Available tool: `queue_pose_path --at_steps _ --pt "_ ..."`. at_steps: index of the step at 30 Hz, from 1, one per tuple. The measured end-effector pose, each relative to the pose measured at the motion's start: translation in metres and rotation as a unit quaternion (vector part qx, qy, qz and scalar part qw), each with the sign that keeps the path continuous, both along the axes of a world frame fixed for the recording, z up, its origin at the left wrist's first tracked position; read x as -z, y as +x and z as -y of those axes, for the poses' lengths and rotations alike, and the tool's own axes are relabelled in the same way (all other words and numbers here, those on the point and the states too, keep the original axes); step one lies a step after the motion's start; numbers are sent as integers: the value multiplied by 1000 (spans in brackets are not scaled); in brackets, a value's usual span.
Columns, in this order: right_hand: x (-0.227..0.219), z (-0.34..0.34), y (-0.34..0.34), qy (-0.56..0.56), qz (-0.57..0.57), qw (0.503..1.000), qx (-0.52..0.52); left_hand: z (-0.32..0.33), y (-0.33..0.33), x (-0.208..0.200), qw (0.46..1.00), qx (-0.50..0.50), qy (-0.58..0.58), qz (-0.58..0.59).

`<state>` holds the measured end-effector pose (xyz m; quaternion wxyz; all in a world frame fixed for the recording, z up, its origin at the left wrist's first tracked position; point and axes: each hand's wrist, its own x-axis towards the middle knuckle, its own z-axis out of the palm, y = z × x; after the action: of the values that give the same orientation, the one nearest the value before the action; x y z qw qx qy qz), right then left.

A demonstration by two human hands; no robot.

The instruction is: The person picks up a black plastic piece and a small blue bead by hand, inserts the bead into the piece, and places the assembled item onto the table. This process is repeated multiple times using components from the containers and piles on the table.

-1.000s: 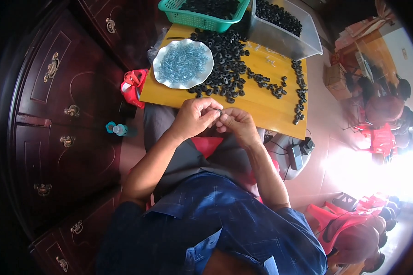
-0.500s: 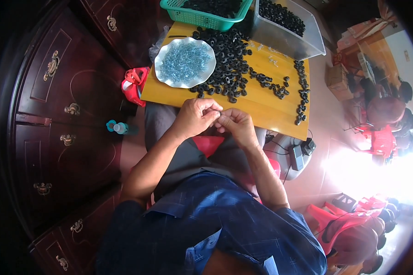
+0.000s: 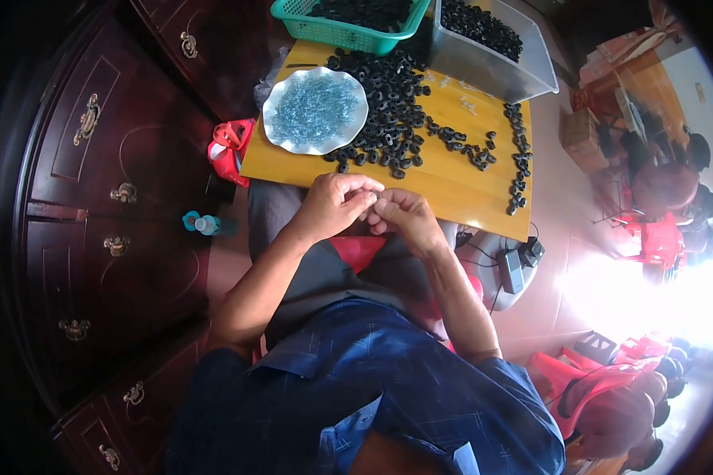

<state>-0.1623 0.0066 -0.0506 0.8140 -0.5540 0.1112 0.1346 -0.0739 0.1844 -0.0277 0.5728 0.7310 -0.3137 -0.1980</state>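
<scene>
In the head view, a scalloped, glossy white plate [image 3: 318, 148] of glassy blue bits [image 3: 313, 107] sits on the smooth yellow wooden counter [image 3: 451, 188] beside rounded, notched black pieces [image 3: 388, 119]. The left hand [image 3: 332, 207] and right hand [image 3: 412, 223] meet over the lap, wrists angled inward, fingers pinching a small dark piece [image 3: 378, 195], mostly hidden between them.

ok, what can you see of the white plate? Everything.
The white plate is round with a wavy, scalloped rim and a smooth, glossy look; ceramic or plastic, can't tell. It sits face up on the left of the yellow table, covered nearly to its rim with small, clear-bluish pieces. Black parts crowd its right side; contact is unclear. Neither the left hand nor right hand touches it.
</scene>
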Motion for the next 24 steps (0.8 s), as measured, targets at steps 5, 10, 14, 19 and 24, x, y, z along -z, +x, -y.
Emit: queue_pose_path --at_steps 5,10,14,19,24 --pt "11 -3 4 50 -3 997 58 0 -9 -14 998 -22 -27 61" --pt "14 -11 3 60 16 995 72 6 -18 -9 944 -60 60 319" --pt "10 -15 1 55 4 996 73 6 -19 -2 943 -51 100 313" --pt "11 -14 1 55 -23 995 75 3 -14 1 938 -38 96 331" --pt "12 -7 0 96 -50 992 68 2 -12 -2 953 -29 64 295"
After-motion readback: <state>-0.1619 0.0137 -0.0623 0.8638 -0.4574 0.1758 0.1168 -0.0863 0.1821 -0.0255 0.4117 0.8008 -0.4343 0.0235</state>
